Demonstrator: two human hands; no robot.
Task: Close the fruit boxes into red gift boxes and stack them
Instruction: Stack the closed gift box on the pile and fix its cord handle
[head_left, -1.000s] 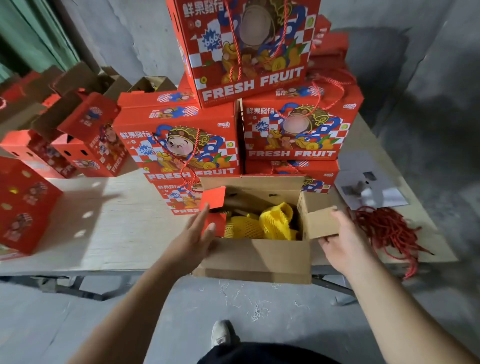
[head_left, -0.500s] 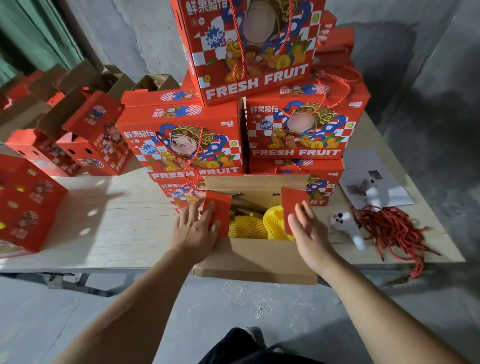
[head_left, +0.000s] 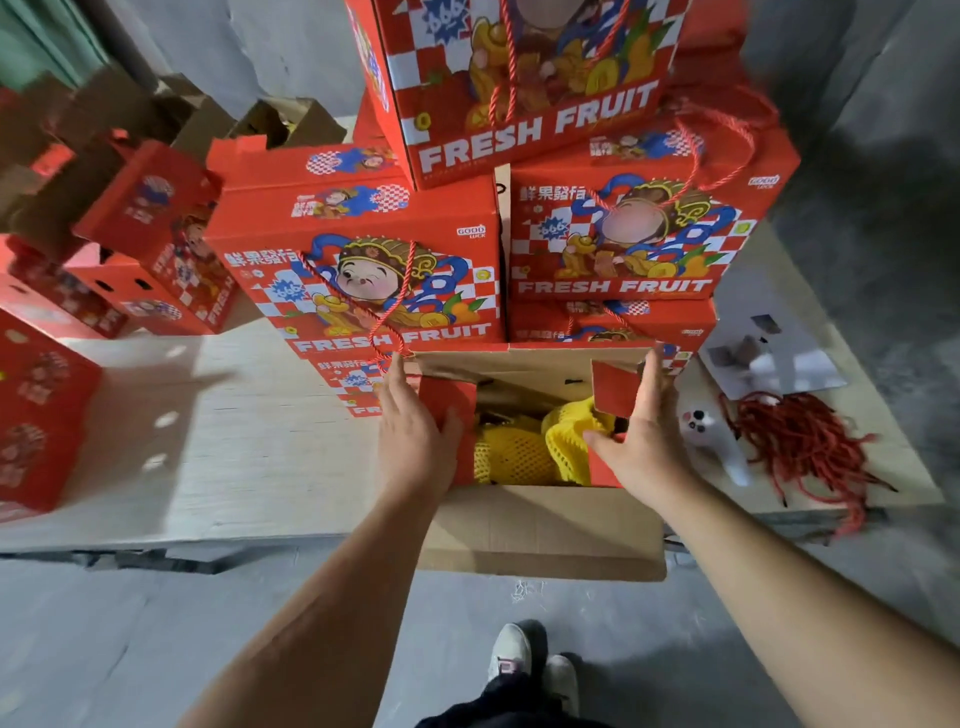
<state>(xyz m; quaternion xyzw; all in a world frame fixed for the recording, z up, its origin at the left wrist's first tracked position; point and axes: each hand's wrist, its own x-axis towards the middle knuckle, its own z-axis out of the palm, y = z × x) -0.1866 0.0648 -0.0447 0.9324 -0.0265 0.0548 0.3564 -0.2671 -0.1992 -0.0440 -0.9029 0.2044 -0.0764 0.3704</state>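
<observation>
At the lower centre of the frame, an open gift box (head_left: 540, 530) is sitting at the near edge of the table (head_left: 249, 441), yellow foam netting (head_left: 524, 447) showing inside. The left hand (head_left: 413, 441) is lying flat, fingers straight, pressing the left red flap (head_left: 452, 400) inward. The right hand (head_left: 641, 441) is gripping the right red flap (head_left: 615, 395), thumb under it. Closed "FRESH FRUIT" boxes (head_left: 363, 270) are standing stacked just behind, and red cords (head_left: 800, 441) are lying at right.
</observation>
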